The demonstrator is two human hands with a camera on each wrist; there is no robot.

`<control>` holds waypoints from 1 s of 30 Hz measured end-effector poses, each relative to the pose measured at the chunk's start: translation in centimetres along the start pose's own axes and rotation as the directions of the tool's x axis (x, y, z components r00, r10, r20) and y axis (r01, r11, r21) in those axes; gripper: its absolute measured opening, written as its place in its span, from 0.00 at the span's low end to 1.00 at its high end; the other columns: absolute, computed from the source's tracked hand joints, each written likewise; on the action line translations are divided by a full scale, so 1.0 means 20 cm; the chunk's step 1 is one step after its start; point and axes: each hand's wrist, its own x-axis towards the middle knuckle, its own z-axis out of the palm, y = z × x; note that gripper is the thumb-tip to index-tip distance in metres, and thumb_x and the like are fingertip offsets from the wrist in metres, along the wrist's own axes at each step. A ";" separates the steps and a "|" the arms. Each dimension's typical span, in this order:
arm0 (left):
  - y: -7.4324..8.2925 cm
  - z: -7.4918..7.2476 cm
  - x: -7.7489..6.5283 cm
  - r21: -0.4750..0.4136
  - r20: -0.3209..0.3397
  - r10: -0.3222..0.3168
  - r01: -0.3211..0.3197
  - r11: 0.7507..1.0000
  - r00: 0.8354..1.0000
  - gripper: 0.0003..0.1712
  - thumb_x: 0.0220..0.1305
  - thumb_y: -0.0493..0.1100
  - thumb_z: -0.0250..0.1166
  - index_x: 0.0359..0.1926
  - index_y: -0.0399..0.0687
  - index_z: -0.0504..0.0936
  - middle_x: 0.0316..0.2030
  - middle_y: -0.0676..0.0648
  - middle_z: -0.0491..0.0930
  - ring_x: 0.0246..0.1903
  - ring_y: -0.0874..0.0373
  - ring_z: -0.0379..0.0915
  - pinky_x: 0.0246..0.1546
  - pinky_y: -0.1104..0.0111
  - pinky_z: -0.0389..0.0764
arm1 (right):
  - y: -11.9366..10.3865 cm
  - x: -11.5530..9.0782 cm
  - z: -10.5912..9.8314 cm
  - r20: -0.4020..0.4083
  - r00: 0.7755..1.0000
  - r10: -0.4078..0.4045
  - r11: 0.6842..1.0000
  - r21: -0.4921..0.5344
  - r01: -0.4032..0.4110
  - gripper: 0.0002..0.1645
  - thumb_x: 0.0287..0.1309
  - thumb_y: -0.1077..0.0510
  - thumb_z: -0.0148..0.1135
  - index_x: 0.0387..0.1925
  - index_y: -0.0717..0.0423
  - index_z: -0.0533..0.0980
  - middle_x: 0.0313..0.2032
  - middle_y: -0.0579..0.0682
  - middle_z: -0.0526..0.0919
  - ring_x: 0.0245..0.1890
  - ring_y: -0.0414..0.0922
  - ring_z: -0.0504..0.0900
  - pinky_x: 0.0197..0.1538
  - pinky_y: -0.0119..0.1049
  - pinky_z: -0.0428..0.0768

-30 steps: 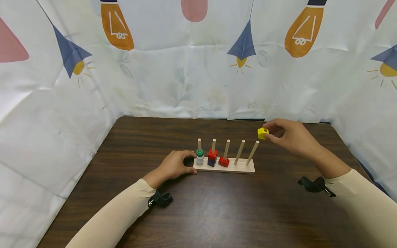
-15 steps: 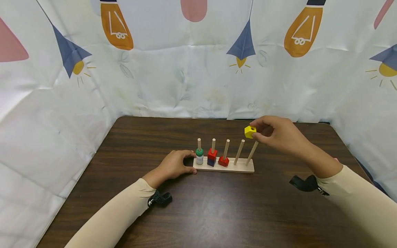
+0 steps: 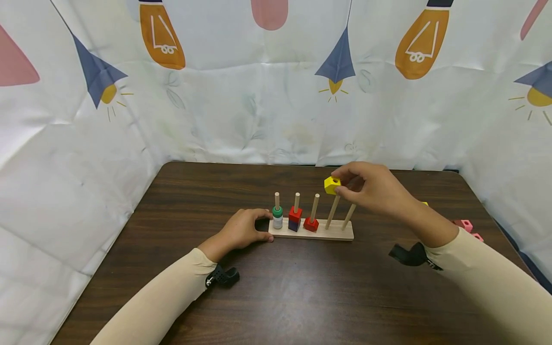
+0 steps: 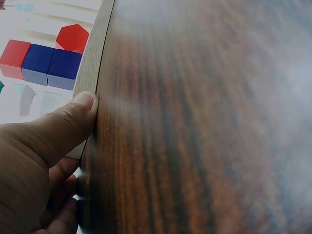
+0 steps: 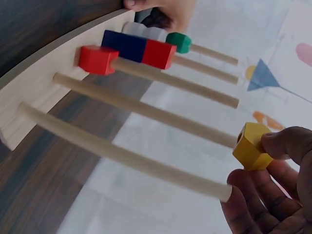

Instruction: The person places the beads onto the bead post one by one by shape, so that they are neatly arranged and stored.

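My left hand (image 3: 243, 231) grips the left end of a wooden peg board (image 3: 319, 235), thumb on its near edge. My right hand (image 3: 366, 187) pinches a yellow angular bead (image 3: 331, 185) with a hole, right at the tip of the fourth peg from the left. In the right wrist view, that peg's tip meets the yellow bead (image 5: 251, 146). On the first peg a green bead (image 3: 277, 212) tops white ones. The second peg bears a red cube (image 3: 295, 215) over dark blue cubes (image 4: 51, 63). A red bead (image 3: 311, 225) sits low on the third.
Pink blocks (image 3: 465, 224) lie on the brown table (image 3: 280, 297) at the right, partly hidden by my right forearm. A bit of a yellow piece (image 3: 425, 203) shows behind that arm. A white patterned cloth (image 3: 258, 115) hangs behind the table.
My right hand has moved left with the yellow bead, from beyond the board's right end to the fourth peg's tip. Pink blocks have come into view behind the forearm. My left hand stays put.
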 end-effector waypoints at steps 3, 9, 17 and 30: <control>0.00 0.00 0.00 0.003 -0.004 0.011 -0.011 1.000 1.000 0.31 0.51 0.54 0.82 0.56 0.53 0.86 0.57 0.49 0.83 0.59 0.49 0.78 0.60 0.52 0.75 | -0.01 0.01 0.02 0.003 1.000 -0.016 1.000 0.007 0.016 0.15 0.62 0.60 0.72 0.51 0.53 0.83 0.40 0.44 0.86 0.36 0.40 0.84 0.42 0.42 0.84; 0.00 0.00 0.00 0.001 -0.002 0.006 -0.006 1.000 1.000 0.31 0.51 0.55 0.82 0.56 0.53 0.86 0.57 0.49 0.83 0.59 0.49 0.78 0.60 0.52 0.75 | -0.03 0.03 0.06 0.011 1.000 -0.027 0.999 0.029 0.027 0.17 0.61 0.61 0.73 0.51 0.53 0.83 0.41 0.43 0.86 0.37 0.39 0.84 0.41 0.42 0.84; 0.00 0.00 0.00 -0.007 -0.003 0.009 -0.009 1.000 1.000 0.31 0.51 0.54 0.83 0.56 0.52 0.86 0.57 0.49 0.83 0.59 0.50 0.78 0.60 0.53 0.75 | -0.05 0.04 0.10 0.015 1.000 -0.022 0.999 0.046 0.021 0.17 0.60 0.63 0.73 0.51 0.55 0.83 0.40 0.45 0.86 0.36 0.41 0.84 0.41 0.42 0.85; 0.01 0.00 0.00 -0.008 -0.001 0.003 -0.003 1.000 1.000 0.31 0.51 0.54 0.83 0.56 0.52 0.86 0.57 0.49 0.83 0.59 0.49 0.77 0.61 0.52 0.75 | -0.08 0.00 0.23 -0.028 1.000 0.002 1.000 0.024 -0.001 0.17 0.60 0.65 0.71 0.51 0.60 0.81 0.43 0.48 0.85 0.38 0.43 0.82 0.43 0.41 0.84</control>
